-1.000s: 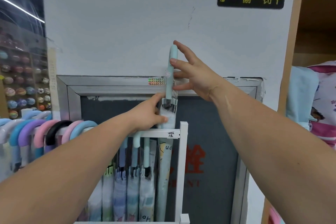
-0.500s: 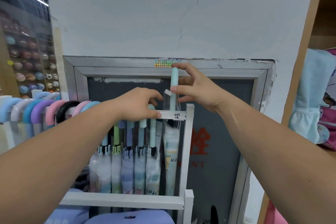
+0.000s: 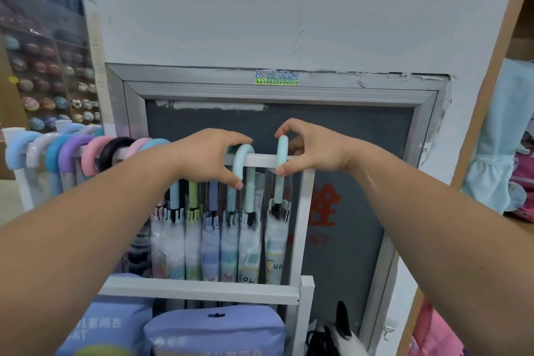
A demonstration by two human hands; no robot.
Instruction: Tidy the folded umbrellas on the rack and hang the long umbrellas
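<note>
Long umbrella (image 3: 276, 240), the mint one, is it hung up?

Nearly. Its hook (image 3: 282, 153) sits over the top rail (image 3: 261, 159), at the far right end of the rack (image 3: 306, 211). The rest hangs straight down.

Who has hold of it?

The right hand (image 3: 315, 147). It pinches the hook, one finger over the top and the thumb under the tip. I think it only has to let go.

And the left hand (image 3: 208, 159)?

Its fingers curl over the next hook (image 3: 244, 165), just to the left on the same rail, with the thumb below. There is a small gap between the two hooks.

So are the long ones done?

It looks like it. About six hang in a row under the hands, and more coloured hooks (image 3: 86, 153) sit off to the left. I see no long umbrella waiting to go up.

What is left, then?

The folded ones, I guess. Blue packs (image 3: 213, 332) lie low down, near us, under the lower bar (image 3: 202, 289). They are blurry, so I cannot tell if they are umbrellas or if they are neat.
</note>
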